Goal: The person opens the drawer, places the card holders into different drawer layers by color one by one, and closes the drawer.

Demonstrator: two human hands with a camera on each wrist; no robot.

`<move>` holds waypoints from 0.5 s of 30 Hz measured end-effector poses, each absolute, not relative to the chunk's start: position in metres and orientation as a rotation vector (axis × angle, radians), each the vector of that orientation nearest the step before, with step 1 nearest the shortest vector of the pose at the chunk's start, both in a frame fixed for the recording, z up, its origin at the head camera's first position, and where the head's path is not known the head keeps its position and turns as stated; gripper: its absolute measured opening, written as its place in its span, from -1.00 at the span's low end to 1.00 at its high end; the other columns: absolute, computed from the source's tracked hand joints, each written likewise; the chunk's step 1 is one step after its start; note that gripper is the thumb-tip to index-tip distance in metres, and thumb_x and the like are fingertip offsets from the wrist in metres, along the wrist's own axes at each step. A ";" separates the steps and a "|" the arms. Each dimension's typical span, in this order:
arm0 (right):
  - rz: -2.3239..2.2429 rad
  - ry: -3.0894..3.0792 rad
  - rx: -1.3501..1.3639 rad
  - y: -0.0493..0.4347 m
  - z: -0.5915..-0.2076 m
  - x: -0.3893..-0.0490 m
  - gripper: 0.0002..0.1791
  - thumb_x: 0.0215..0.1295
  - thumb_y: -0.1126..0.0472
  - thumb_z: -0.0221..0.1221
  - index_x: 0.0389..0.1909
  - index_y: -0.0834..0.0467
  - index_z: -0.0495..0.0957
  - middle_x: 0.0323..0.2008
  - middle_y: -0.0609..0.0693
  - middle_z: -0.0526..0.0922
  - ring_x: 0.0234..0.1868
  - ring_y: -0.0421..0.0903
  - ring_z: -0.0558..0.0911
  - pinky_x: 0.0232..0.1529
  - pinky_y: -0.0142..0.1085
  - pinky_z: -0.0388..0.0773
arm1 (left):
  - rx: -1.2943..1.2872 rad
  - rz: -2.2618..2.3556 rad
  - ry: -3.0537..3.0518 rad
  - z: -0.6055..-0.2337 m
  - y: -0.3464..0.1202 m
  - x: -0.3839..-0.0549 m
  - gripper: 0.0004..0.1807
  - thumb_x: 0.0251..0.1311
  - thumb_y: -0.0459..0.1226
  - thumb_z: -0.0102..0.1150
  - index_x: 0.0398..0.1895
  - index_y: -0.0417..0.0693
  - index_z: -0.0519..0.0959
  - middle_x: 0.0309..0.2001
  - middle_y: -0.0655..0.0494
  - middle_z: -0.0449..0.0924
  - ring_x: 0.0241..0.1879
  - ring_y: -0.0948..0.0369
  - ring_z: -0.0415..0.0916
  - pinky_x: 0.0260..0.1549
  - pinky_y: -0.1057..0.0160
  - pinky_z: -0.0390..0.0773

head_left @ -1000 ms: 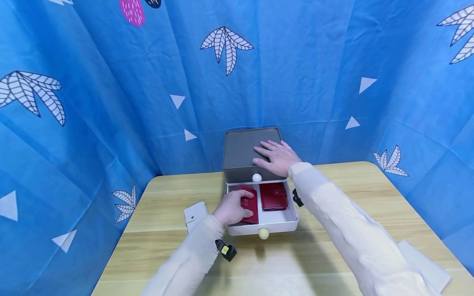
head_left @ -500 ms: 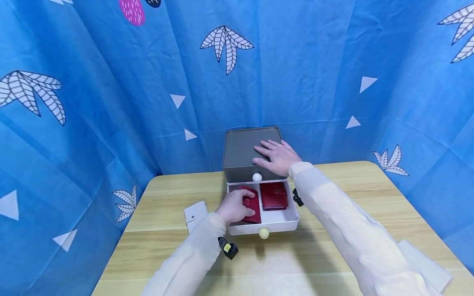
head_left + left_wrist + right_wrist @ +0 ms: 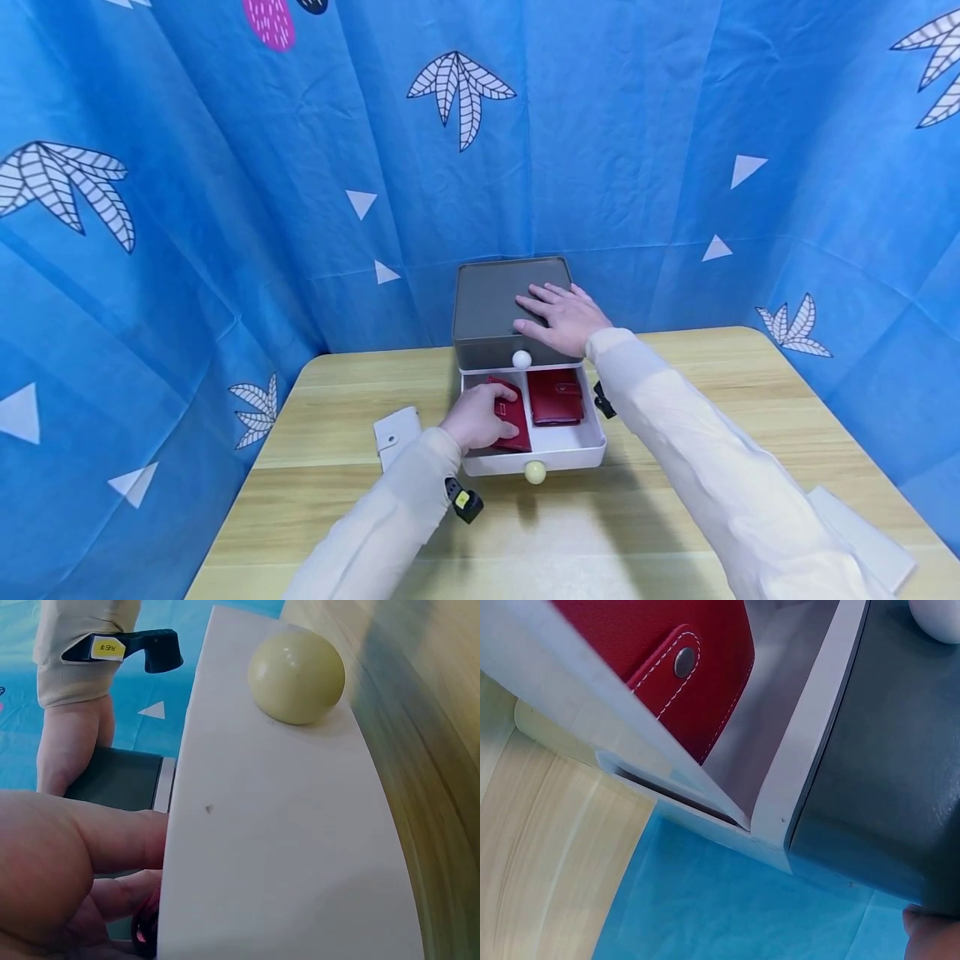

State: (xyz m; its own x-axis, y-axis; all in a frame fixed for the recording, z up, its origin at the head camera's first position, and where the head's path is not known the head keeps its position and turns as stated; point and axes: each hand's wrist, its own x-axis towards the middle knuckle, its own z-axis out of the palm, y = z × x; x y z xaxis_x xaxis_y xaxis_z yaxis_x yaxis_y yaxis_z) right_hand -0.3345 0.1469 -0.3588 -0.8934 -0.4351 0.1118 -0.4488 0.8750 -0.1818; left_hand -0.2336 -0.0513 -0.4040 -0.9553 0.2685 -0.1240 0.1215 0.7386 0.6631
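Note:
A small drawer box with a dark grey top (image 3: pixel 491 296) stands at the back of the table, its white lower drawer (image 3: pixel 566 460) pulled out. My left hand (image 3: pixel 477 418) reaches into the drawer's left side and grips a flat red wallet (image 3: pixel 513 417), which lies slanted; part of it is hidden under my fingers. To its right lies another red wallet (image 3: pixel 553 398), whose snap strap (image 3: pixel 679 667) shows in the right wrist view. My right hand (image 3: pixel 564 321) rests on the box top, fingers spread. In the left wrist view the drawer front (image 3: pixel 262 810) hides most of the gripped wallet.
A white snap wallet (image 3: pixel 397 433) lies on the wooden table (image 3: pixel 360 379), left of the drawer. At the front right is a flat white object (image 3: pixel 862 537), partly behind my sleeve. A yellow round knob (image 3: pixel 535 472) juts from the drawer front. A blue curtain (image 3: pixel 615 167) hangs behind.
My left hand and the gripped red wallet have shifted slightly right, and the wallet's near end has swung towards the drawer's middle. My right hand has stayed on the box top.

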 end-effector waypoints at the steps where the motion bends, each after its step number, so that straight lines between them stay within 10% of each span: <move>1: 0.311 -2.977 0.702 0.147 -0.359 -0.334 -0.21 0.29 -0.50 -0.31 0.46 -0.22 0.14 0.47 -0.05 0.11 0.50 -0.01 -0.03 0.44 0.03 -0.27 | 0.309 1.019 2.725 -0.403 -0.051 -0.233 -0.44 -0.11 -0.33 0.51 0.07 -0.07 0.58 0.08 -0.04 0.53 0.04 0.03 0.42 0.08 0.01 0.46; 15: 0.321 -2.983 0.705 0.148 -0.357 -0.334 -0.21 0.30 -0.50 -0.31 0.46 -0.21 0.13 0.48 -0.06 0.09 0.50 -0.02 -0.04 0.44 0.02 -0.29 | 0.342 0.966 2.739 -0.399 -0.055 -0.222 -0.37 -0.09 -0.26 0.51 0.15 -0.04 0.53 0.08 -0.02 0.51 0.06 0.03 0.40 0.02 0.01 0.51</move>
State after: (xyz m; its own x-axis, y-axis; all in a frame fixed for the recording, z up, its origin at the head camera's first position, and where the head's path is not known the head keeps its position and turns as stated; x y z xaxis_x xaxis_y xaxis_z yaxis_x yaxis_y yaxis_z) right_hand -0.3341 0.1478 -0.3567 -0.8937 -0.4362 0.1050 -0.4485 0.8737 -0.1882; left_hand -0.2224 -0.0550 -0.3986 -0.9494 0.2879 -0.1254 0.1454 0.7570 0.6370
